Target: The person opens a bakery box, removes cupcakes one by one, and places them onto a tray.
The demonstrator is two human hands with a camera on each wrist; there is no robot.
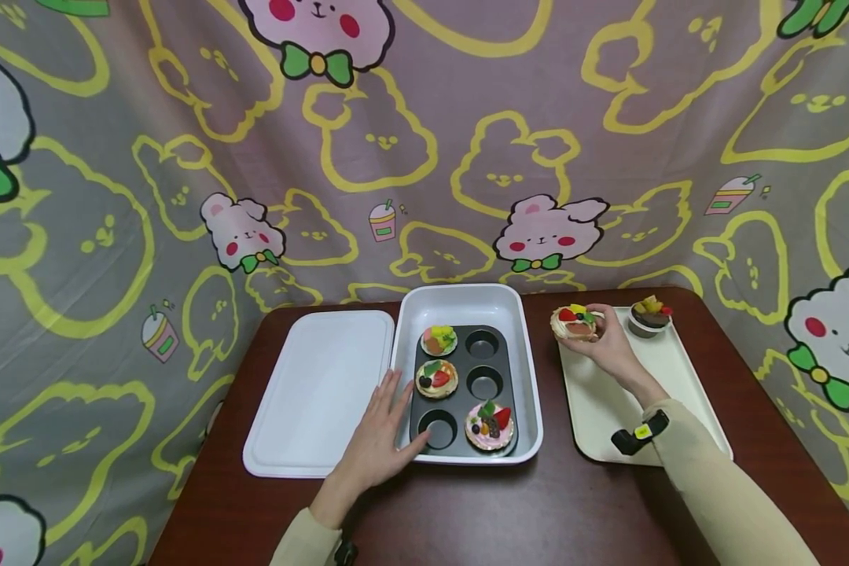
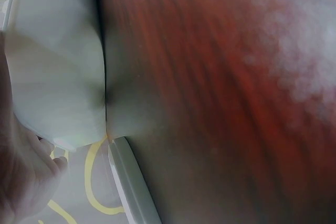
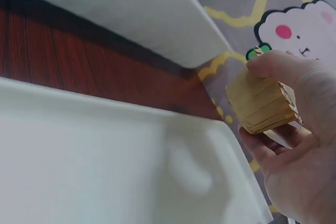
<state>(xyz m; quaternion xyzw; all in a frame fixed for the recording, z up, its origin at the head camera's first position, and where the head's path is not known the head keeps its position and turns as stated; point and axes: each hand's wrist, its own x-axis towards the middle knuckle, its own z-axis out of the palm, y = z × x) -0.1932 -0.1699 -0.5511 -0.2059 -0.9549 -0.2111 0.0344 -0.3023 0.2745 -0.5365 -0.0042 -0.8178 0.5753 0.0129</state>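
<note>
My right hand (image 1: 611, 346) grips a fruit-topped cupcake (image 1: 573, 321) above the far left corner of the cream tray (image 1: 637, 428); its pleated paper cup (image 3: 262, 103) shows between thumb and fingers in the right wrist view. My left hand (image 1: 378, 432), fingers spread and straight, rests at the left rim of the white bin (image 1: 531, 369). Inside the bin lies a dark muffin pan (image 1: 460, 393). Its left column holds a small fruit-topped cupcake (image 1: 439, 340) and a cream one with strawberry (image 1: 436, 379); a pink-frosted cupcake (image 1: 489, 425) sits front right. The other cups are bare.
A chocolate cupcake (image 1: 649, 316) stands at the tray's far right corner. Left of the bin lies a flat white lid (image 1: 318, 393). All stand on a dark red-brown table (image 1: 509, 511), with a patterned curtain (image 1: 439, 157) behind.
</note>
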